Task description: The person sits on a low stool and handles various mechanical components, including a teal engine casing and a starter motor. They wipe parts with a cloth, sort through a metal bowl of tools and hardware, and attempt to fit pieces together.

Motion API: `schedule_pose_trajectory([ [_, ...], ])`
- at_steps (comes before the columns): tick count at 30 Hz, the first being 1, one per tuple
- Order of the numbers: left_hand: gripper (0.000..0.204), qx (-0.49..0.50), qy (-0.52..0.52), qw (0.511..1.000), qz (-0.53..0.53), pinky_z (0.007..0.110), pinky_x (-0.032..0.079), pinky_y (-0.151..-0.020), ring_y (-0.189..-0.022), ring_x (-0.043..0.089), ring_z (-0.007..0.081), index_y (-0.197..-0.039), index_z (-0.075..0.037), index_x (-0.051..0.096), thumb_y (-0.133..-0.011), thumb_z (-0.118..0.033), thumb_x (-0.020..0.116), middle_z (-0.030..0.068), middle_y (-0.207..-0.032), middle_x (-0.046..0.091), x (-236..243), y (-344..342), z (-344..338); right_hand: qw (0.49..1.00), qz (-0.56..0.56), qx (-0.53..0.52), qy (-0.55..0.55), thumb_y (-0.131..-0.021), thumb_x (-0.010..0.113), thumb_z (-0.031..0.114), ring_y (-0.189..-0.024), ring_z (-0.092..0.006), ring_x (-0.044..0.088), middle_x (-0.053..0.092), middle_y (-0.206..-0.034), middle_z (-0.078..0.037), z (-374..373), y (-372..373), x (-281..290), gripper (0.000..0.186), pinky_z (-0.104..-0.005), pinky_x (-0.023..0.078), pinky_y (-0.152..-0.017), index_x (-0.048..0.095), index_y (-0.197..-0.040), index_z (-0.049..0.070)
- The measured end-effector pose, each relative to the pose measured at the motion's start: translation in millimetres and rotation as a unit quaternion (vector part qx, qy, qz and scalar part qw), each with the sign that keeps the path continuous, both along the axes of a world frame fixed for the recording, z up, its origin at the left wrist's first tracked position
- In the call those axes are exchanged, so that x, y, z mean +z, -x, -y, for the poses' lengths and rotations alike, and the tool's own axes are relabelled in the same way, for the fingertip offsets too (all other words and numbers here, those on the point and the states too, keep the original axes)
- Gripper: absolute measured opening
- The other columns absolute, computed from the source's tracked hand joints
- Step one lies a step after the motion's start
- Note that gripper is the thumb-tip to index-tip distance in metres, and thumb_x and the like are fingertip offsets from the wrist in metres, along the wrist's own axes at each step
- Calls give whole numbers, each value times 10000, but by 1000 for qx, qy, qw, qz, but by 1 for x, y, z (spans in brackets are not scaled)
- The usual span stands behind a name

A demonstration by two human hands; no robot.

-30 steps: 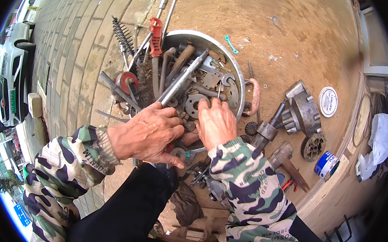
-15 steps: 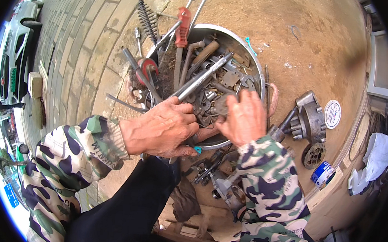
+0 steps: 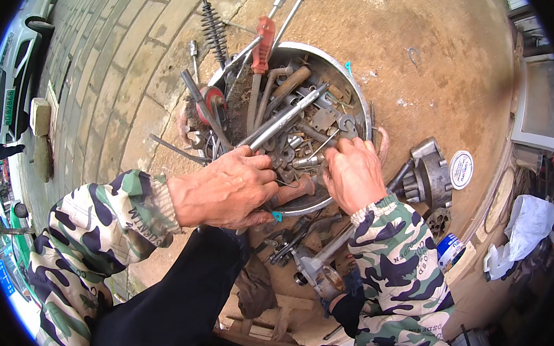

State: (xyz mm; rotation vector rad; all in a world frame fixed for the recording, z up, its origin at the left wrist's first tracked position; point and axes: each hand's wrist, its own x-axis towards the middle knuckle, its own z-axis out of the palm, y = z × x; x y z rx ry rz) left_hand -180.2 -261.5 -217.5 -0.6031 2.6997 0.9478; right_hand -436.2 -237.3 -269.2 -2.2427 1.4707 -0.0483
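Note:
A round metal basin [image 3: 358,89] full of greasy tools and loose metal parts stands before me. My left hand [image 3: 228,187] is closed over its near rim, thumb outside and fingers curled inside, below the end of a shiny metal tube [image 3: 287,117]. My right hand [image 3: 356,174] is inside the right part of the basin, fingertips pinched together; whatever they hold is hidden. A thin metal rod [image 3: 322,148] lies just left of those fingertips, near an open-ended wrench [image 3: 346,123]. Between my hands lies a reddish-brown rounded piece [image 3: 296,190].
A red-handled tool [image 3: 263,43], a coil spring [image 3: 214,30] and long bars jut past the basin's far left. On the right are a gear-like metal part [image 3: 428,174], a blue-and-white can [image 3: 450,249] and a white bag [image 3: 530,223]. Oily machine parts [image 3: 318,269] lie near my knees.
My right hand has shifted slightly right and opened up the view of the thin rod and reddish-brown piece. My left hand keeps its place on the rim. The whole view has tilted a little.

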Motion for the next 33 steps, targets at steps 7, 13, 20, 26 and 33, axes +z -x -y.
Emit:
schedule_pose_trajectory([
  [7, 375, 2, 8, 1000, 6, 424, 456, -875, -1072, 600, 262, -958, -62, 670, -823, -397, 773, 65, -1075, 686, 1, 1, -2, 989, -15, -106, 100, -800, 690, 50, -1202, -424, 557, 576, -1272, -291, 46, -34, -44, 690, -477, 459, -1030, 486, -1451, -54],
  [13, 336, 3, 10, 1000, -10, 413, 450, -867, -1044, 593, 260, -940, -71, 660, -845, -380, 750, 57, -1035, 669, -2, -1, -4, 974, -25, -223, 41, -694, 800, 53, -1118, -445, 595, 630, -1183, -262, 48, -63, -55, 828, -498, 517, -920, 459, -1445, -23],
  [20, 322, 11, 7, 1000, 14, 411, 461, -856, -1020, 595, 255, -911, -74, 648, -854, -376, 743, 49, -977, 662, 3, -1, -7, 962, 153, -224, 10, -755, 733, 32, -888, -469, 670, 689, -957, -268, 29, -64, -51, 749, -539, 525, -803, 475, -1458, 3],
  [26, 320, 10, 27, 999, -19, 408, 463, -841, -992, 592, 246, -887, -84, 639, -851, -382, 748, 45, -927, 651, 6, -3, -13, 977, 95, -183, 52, -768, 669, -1, -870, -398, 619, 628, -921, -208, -7, -84, -32, 755, -500, 513, -833, 464, -1494, -29],
  [33, 312, -33, 11, 999, 14, 406, 469, -841, -971, 589, 247, -875, -93, 633, -841, -376, 760, 42, -889, 637, 9, 1, -17, 970, 165, -181, 13, -793, 651, -11, -872, -393, 616, 637, -939, -210, -51, -79, -23, 765, -479, 504, -823, 399, -1511, -91],
])
